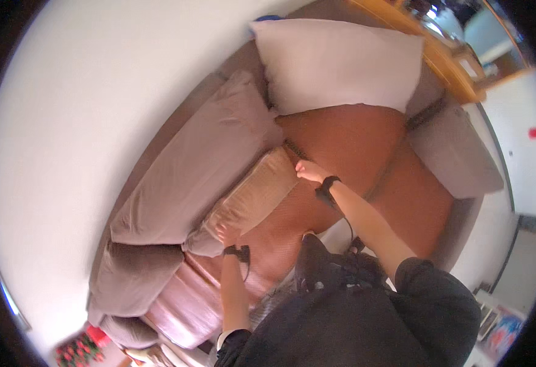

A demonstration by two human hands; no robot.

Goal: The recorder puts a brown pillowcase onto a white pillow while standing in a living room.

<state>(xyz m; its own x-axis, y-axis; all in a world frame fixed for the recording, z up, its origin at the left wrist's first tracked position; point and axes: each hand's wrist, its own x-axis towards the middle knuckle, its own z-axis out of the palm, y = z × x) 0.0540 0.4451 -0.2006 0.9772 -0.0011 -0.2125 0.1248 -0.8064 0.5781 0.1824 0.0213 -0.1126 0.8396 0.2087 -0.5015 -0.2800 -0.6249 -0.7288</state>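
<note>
A long tan pillow (pixel 254 195) lies along the seat of a corner sofa, against the foot of a large grey-brown back cushion (pixel 199 169). My left hand (pixel 226 235) touches its lower left end; the fingers are blurred, and their grip is unclear. At the other end, my right hand (pixel 311 172) has its fingers curled beside the pillow's right edge. Whether any cloth is between those fingers cannot be made out. Under both hands spreads a reddish-brown woven seat mat (pixel 341 142). Each wrist wears a black band with a cable.
A big pale pillow (pixel 341 66) leans at the sofa's far end. Grey-brown cushions (pixel 453 151) stand at the right, with another cushion (pixel 135 275) at the lower left. Behind runs a wooden ledge (pixel 433 55). Red flowers (pixel 80 351) show at the lower left.
</note>
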